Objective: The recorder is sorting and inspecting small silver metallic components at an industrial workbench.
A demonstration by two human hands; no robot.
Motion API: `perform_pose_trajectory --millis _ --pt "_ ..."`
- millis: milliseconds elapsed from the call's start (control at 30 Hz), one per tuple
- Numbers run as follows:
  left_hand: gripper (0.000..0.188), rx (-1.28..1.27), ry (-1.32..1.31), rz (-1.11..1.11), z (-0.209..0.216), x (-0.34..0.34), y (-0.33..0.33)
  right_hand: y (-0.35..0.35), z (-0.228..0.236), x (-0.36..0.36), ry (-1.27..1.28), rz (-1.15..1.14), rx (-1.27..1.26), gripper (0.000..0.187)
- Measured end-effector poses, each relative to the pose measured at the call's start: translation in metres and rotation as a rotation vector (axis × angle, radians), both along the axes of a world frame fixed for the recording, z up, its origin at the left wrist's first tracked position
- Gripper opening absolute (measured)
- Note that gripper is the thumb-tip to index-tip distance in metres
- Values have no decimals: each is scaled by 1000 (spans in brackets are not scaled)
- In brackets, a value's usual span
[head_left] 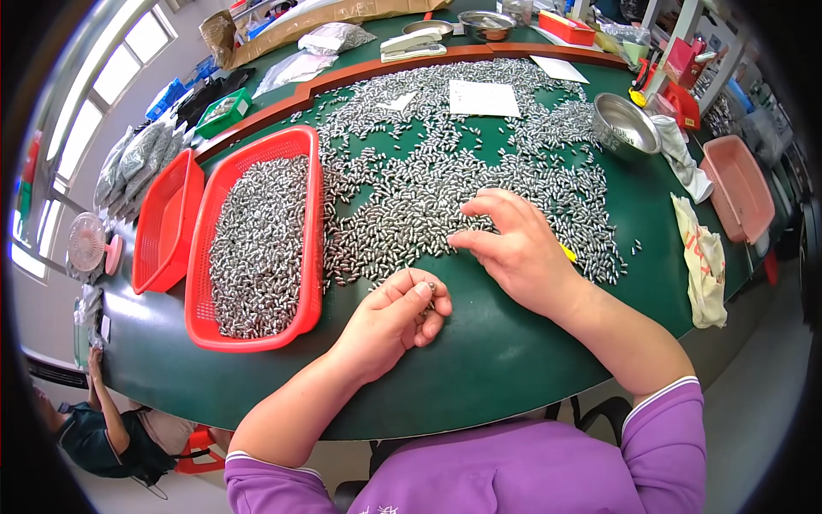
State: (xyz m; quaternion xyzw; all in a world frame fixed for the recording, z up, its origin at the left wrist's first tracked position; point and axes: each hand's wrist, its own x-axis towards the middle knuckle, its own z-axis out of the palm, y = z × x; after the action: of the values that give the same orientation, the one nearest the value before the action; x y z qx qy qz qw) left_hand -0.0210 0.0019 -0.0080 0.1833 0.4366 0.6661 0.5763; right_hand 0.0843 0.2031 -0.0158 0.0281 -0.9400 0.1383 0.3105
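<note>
My left hand (396,315) is closed over the near edge of the green table (479,377), its thumb and fingers pinching small silver metal pieces. One piece shows at the fingertips; the rest are mostly hidden. My right hand (524,255) hovers at the near side of a wide spread of the same shiny, oval metal pieces (402,201), thumb and forefinger apart with nothing seen between them. A bit of something yellow (568,252) peeks out beside that wrist. Left of my hands stands a red perforated basket (315,257), heaped with more metal pieces (257,248).
Another red basket (158,248) sits farther left. White paper sheets (484,98) lie on the spread, a steel bowl (623,128) and cloths (700,261) to its right. A brown wooden strip (377,67) borders it behind. A pink tray (736,188) stands far right; a person (120,433) is at lower left.
</note>
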Motion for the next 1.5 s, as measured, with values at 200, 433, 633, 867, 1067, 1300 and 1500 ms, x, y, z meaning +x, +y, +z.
perform_pose_trajectory --millis 200,433,633,867,1067,1300,1500 --pt "14 -15 -40 45 2 -1 -1 -3 1 2 -79 -15 25 18" --pt "14 -52 -49 58 0 -3 -1 -9 4 2 -119 50 18 14" --pt "13 -44 -66 52 -3 -4 -2 -9 5 5 -134 35 -44 14" --pt "15 -72 4 25 2 0 1 -15 19 6 -121 267 -431 13" --pt "13 -31 30 -26 1 -1 -2 -22 15 7 -145 363 -604 11" --pt "12 -9 3 -21 -1 0 -2 -19 17 7 2 342 -332 18" --pt "15 2 -62 -40 -1 -3 -3 -19 14 4 19 323 -404 16"
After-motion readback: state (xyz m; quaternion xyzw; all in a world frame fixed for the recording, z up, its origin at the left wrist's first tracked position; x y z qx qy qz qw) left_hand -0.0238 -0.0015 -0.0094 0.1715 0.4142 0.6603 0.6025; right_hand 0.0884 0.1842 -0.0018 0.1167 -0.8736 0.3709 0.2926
